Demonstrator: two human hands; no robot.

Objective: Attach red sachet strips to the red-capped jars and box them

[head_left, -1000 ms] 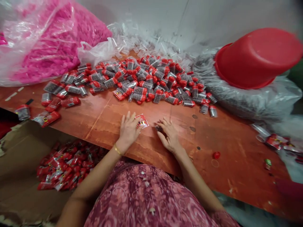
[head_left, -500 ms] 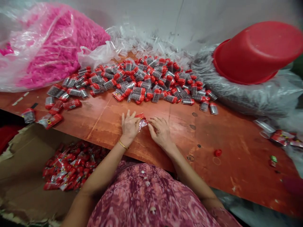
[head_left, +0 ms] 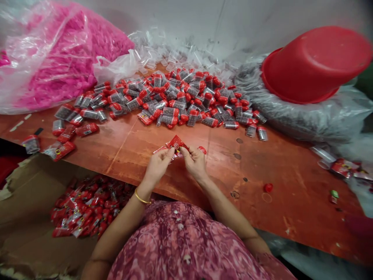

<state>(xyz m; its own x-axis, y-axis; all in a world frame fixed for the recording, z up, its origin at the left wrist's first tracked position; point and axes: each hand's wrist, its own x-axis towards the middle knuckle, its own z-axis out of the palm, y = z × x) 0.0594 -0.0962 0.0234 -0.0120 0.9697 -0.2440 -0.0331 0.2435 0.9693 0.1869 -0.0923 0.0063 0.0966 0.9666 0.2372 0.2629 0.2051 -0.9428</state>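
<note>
Where the left hand (head_left: 157, 167) meets the right hand (head_left: 194, 163), fingers (head_left: 170, 152) pinch a red foil wrapper (head_left: 176, 143).

Here we go — one left hand (head_left: 157, 167), one right hand (head_left: 194, 163), one red packet (head_left: 176, 143) between them — plus one upturned red tub (head_left: 316, 64), one cardboard box (head_left: 29, 202), one loose red cap (head_left: 268, 188)!

One camera, worn on person's head. Looked forward and down, over pink dress (head_left: 180, 249), at left hand (head_left: 157, 167) and right hand (head_left: 195, 163). Close above wooden table (head_left: 285, 217). Wall (head_left: 175, 15) at top, cardboard box (head_left: 26, 202) low left.
</note>
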